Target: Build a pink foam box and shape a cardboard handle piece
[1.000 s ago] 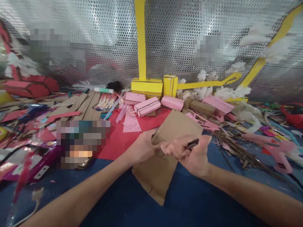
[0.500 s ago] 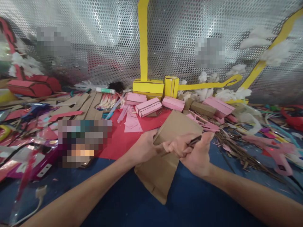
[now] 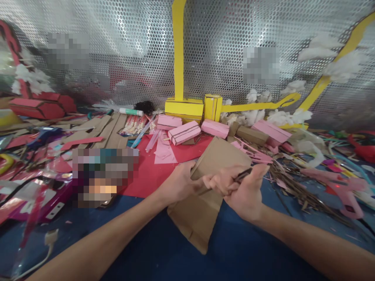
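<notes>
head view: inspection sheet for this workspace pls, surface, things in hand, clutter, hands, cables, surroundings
Surface: dark blue work surface, partly covered by a flat red sheet.
Things in hand: creased brown cardboard piece; slim dark tool, mostly hidden, type unclear.
Clutter: pink faceted boxes, heap of thin brown strips, pink glue gun.
Hands: left hand grips the cardboard's edge; right hand is closed around the tool, over the cardboard.
Cables: white cable with a flat plug at lower left; black cord at the glue gun's handle.
Surroundings: silver perforated sheet behind; yellow faceted box with an upright yellow strip.
</notes>
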